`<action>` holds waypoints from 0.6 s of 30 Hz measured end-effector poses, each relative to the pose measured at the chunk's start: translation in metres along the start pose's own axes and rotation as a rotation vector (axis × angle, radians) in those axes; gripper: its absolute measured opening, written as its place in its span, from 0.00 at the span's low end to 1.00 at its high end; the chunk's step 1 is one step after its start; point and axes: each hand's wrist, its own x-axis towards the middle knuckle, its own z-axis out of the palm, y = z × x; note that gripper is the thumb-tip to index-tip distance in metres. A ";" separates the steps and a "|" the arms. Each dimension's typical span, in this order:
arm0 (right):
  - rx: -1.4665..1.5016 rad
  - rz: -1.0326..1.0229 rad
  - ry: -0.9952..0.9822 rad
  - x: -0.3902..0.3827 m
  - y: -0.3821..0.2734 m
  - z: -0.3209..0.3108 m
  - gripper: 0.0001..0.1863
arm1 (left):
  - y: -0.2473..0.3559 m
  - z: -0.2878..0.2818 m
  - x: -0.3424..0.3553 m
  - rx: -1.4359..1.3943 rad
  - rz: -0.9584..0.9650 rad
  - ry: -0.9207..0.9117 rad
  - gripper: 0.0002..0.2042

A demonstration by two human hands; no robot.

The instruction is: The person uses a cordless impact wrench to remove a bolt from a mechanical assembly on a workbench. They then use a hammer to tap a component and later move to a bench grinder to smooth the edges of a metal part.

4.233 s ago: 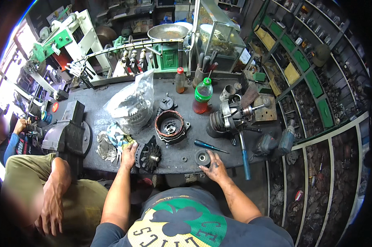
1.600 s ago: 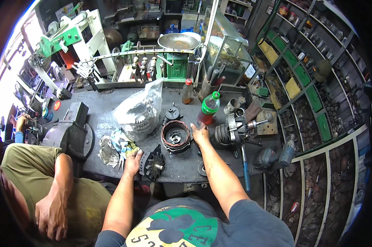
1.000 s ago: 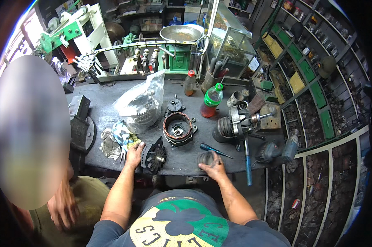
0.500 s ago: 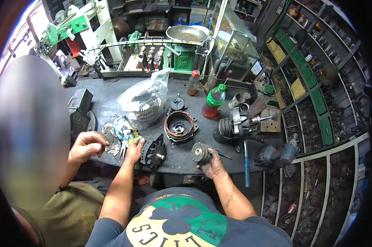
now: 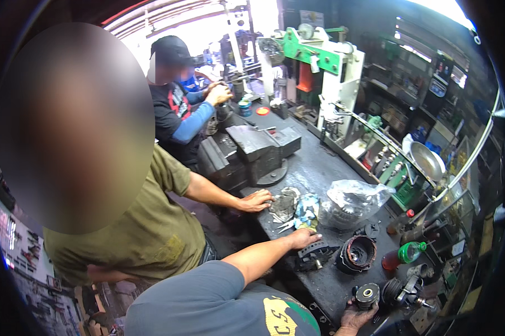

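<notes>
My left hand (image 5: 305, 238) lies with its fingers out on the bench edge, against the patterned cloth (image 5: 306, 209). Just beside its fingertips is a dark finned alternator rotor (image 5: 318, 259) with a pale shaft end. My right hand (image 5: 357, 317) is wrapped around a round grooved metal pulley (image 5: 367, 295), its bored face turned up. Between and beyond my hands sits an open round alternator housing (image 5: 357, 253) with red-brown windings round its rim. A clear plastic bag (image 5: 355, 203) holding metal parts stands behind it.
A co-worker's hand (image 5: 258, 200) rests on the bench beside a grey rag (image 5: 285, 205). Behind is a large bench vise (image 5: 263, 148), where another person works. Right of the housing stand a green-capped bottle (image 5: 403, 255), a red-capped bottle (image 5: 400, 220) and a dark metal assembly (image 5: 406, 291).
My view has swung left, bringing the vise and another person into sight. The co-worker's raised hand has come down onto the bench. My right hand still holds the pulley.
</notes>
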 end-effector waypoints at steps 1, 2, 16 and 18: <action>0.010 0.001 0.016 0.003 0.002 -0.009 0.31 | 0.007 -0.001 0.000 -0.007 -0.028 -0.039 0.31; -0.004 -0.026 -0.020 -0.004 0.002 -0.004 0.34 | 0.004 -0.001 -0.001 0.001 -0.005 -0.010 0.31; -1.308 -0.629 -0.158 0.030 -0.007 0.010 0.44 | -0.044 0.010 0.024 -0.187 -0.077 0.066 0.30; -1.546 -0.857 -0.168 0.035 -0.001 0.024 0.50 | -0.066 0.009 0.014 -0.200 -0.143 0.082 0.30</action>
